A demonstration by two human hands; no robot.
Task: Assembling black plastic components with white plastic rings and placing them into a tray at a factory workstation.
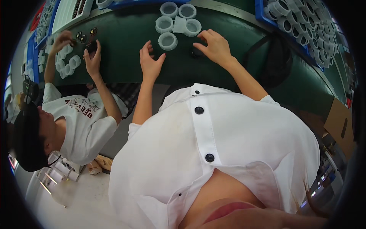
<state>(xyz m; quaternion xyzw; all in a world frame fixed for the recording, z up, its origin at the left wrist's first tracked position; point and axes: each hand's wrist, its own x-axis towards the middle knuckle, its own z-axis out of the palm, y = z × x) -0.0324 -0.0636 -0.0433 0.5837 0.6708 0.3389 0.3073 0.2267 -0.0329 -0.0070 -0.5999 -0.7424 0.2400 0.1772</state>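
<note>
Above the green table my left hand (151,63) is open, its fingers apart and nothing in it. It is nearest to a translucent white plastic ring (167,41), which stands just apart from its fingertips. My right hand (215,46) is also open, with thumb and fingers spread. Close by its thumb lies a small dark object (195,52), hard to make out against the table. Beyond my hands several more plastic rings (164,24) stand in a cluster. A small white squarish plastic piece (178,25) sits among them.
At my left a co-worker's hands (93,61) handle a dark part with wires, near loose white rings (68,70). A blue bin (260,11) of rings stands at the far right. A black bag-like item (272,63) lies right of my arm; a cardboard box (340,126) is at the edge.
</note>
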